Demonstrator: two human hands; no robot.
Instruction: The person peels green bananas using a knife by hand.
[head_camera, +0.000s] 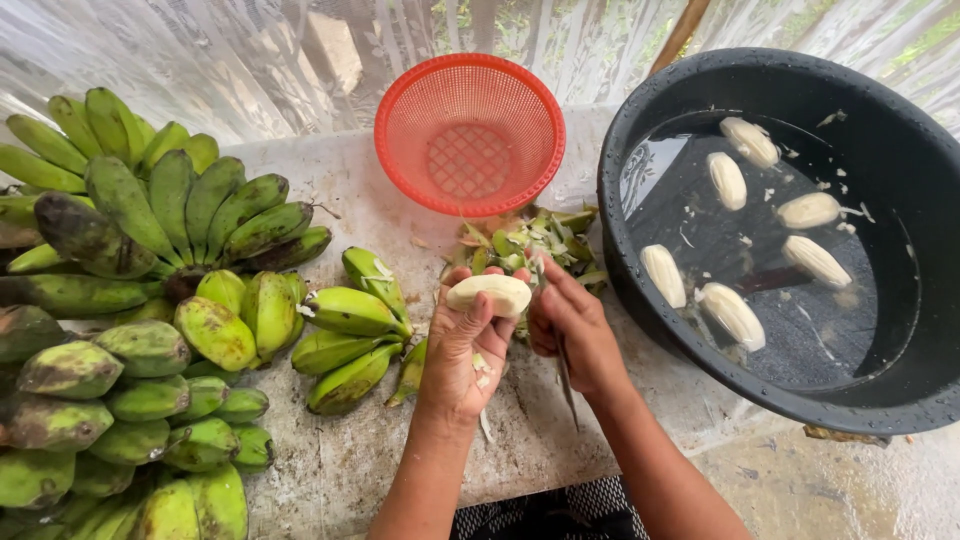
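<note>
Resting atop left hand (462, 345) fingertips: peeled banana (490, 294), w/ right hand (566, 322) beside.

surface (350, 460): pale, stained slab
left side: bunches of green bananas (150, 300)
far edge: red mesh basket (469, 133), tipped up
middle: heap of green peelings (530, 245)
right: black basin (790, 235) of water with peeled bananas (735, 315)
</note>
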